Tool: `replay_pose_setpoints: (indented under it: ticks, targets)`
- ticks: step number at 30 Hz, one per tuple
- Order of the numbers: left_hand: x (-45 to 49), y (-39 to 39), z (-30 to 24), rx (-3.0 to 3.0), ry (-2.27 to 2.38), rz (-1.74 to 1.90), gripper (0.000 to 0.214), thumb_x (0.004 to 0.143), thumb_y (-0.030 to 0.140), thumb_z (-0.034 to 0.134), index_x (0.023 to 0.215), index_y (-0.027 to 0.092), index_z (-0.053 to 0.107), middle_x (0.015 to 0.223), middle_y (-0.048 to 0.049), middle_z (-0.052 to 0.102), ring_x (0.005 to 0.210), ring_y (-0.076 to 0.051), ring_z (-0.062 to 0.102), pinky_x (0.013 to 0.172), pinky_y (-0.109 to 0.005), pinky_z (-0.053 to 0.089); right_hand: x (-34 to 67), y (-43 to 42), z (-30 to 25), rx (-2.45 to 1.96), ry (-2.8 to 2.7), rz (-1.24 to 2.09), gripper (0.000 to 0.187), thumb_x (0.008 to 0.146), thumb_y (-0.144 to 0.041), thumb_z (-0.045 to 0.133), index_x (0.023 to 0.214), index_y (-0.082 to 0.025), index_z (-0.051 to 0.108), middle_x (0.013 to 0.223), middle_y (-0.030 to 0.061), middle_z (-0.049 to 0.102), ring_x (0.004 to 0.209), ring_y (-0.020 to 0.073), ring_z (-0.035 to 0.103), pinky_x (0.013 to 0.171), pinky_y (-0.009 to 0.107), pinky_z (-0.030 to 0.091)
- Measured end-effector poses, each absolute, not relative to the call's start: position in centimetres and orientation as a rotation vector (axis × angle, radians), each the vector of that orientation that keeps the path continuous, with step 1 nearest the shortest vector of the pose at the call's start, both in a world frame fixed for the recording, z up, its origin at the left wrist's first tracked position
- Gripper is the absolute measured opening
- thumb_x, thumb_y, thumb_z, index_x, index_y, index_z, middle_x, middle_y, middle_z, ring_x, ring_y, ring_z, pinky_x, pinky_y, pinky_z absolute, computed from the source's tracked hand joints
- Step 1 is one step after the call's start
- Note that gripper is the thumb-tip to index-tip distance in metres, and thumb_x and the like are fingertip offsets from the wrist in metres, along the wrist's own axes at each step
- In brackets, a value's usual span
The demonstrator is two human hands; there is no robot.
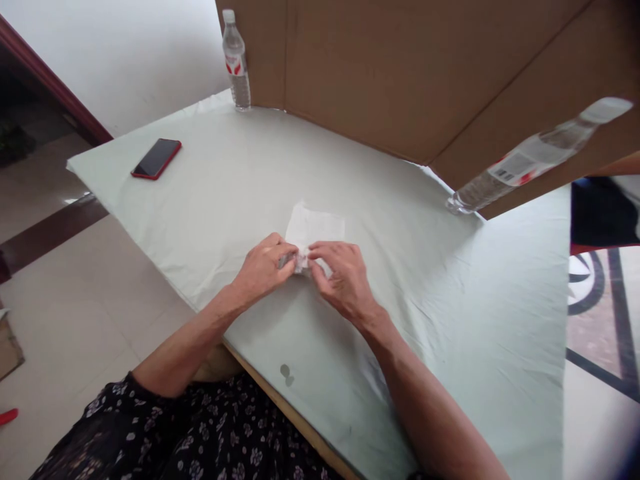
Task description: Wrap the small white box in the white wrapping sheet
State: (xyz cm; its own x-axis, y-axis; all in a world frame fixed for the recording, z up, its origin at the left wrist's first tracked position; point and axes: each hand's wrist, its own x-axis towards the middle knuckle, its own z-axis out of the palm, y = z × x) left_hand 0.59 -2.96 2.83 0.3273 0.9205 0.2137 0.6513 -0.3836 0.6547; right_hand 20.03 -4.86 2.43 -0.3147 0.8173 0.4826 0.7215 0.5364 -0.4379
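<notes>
Left hand (263,267) and right hand (340,277) both pinch the near edge of a white tissue (316,228), mid-worktop (500,320), well short of the cardboard screen (400,73). Near edge looks gathered; far part lies flat, unfolded.

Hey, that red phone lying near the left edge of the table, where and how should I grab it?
The red phone lies flat, screen up, on the pale cloth-covered table, so there is nothing to get under. Probably best to come from above and pinch its two long side edges, near the middle. Its near short end points toward the table edge, with open cloth around it, so a hand from that side looks unobstructed.
</notes>
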Motion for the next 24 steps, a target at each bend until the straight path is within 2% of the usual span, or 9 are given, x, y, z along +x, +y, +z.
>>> replay_pose_setpoints:
  ticks: [2,4,7,12,16,19,24]
  targets:
    - [0.5,-2.9,2.4,2.274,1.340,0.829,0.021,0.087,0.020,0.056,0.098,0.017,0.074,0.099,-0.0096,0.066,0.092,-0.021,0.063,0.083,-0.033,0.051,21.6,-4.8,2.7,-1.378,-1.943,0.172,0.011,0.091,-0.023,0.056,0.093,-0.022,0.067,0.105,0.0082,0.077,0.101,0.0246,0.069,0.089,0.041,0.046]
    - [0.5,-2.9,2.1,2.353,1.298,0.851,0.021,0.088,0.017,0.054,0.098,0.017,0.072,0.103,-0.0100,0.066,0.094,-0.020,0.063,0.083,-0.031,0.050,23.3,-5.0,2.8,-1.577,-1.833,0.267,0.017,0.090,-0.030,0.059,0.100,-0.020,0.068,0.106,0.0102,0.075,0.089,0.0238,0.070,0.081,0.040,0.050]
    - [0.7,-3.0,1.9,2.417,1.306,0.844,0.019,0.090,0.017,0.052,0.098,0.017,0.070,0.100,-0.0081,0.063,0.084,-0.017,0.061,0.077,-0.029,0.050,25.0,-5.5,2.8,-1.874,-1.760,0.563,0.040,0.088,-0.043,0.063,0.117,-0.016,0.066,0.099,0.0099,0.075,0.076,0.0212,0.069,0.076,0.038,0.052]
    - [1.3,-3.3,1.6,2.493,1.325,0.812,0.017,0.090,0.021,0.054,0.096,0.017,0.069,0.092,-0.0053,0.058,0.075,-0.014,0.056,0.069,-0.027,0.049,24.3,-5.6,2.1,-1.986,-1.594,0.891,0.072,0.087,-0.055,0.061,0.143,-0.010,0.049,0.098,0.0113,0.073,0.079,0.0249,0.071,0.071,0.037,0.055]
    - [1.3,-3.1,0.9,2.519,1.272,0.892,0.019,0.090,0.022,0.055,0.100,0.017,0.070,0.091,-0.0051,0.056,0.077,-0.015,0.057,0.070,-0.027,0.050,23.1,-4.6,1.3,-1.919,-1.462,0.970,0.087,0.083,-0.055,0.066,0.153,-0.011,0.036,0.091,0.0101,0.072,0.065,0.0247,0.068,0.061,0.038,0.055]
    - [1.2,-3.0,0.2,2.509,1.241,0.993,0.020,0.089,0.022,0.055,0.102,0.017,0.070,0.092,-0.0057,0.056,0.080,-0.016,0.057,0.071,-0.027,0.051,22.5,-4.1,0.7,-1.837,-1.431,0.957,0.093,0.080,-0.053,0.069,0.154,-0.012,0.031,0.090,0.0096,0.072,0.066,0.0238,0.066,0.063,0.038,0.054]
    - [1.6,-3.2,-0.6,2.484,1.240,1.130,0.020,0.087,0.021,0.057,0.101,0.017,0.070,0.093,-0.0066,0.056,0.082,-0.017,0.057,0.072,-0.028,0.052,21.2,-4.2,0.2,-1.784,-1.531,0.769,0.087,0.077,-0.038,0.065,0.153,-0.010,0.033,0.070,-0.0022,0.062,0.066,0.0203,0.059,0.066,0.034,0.048]
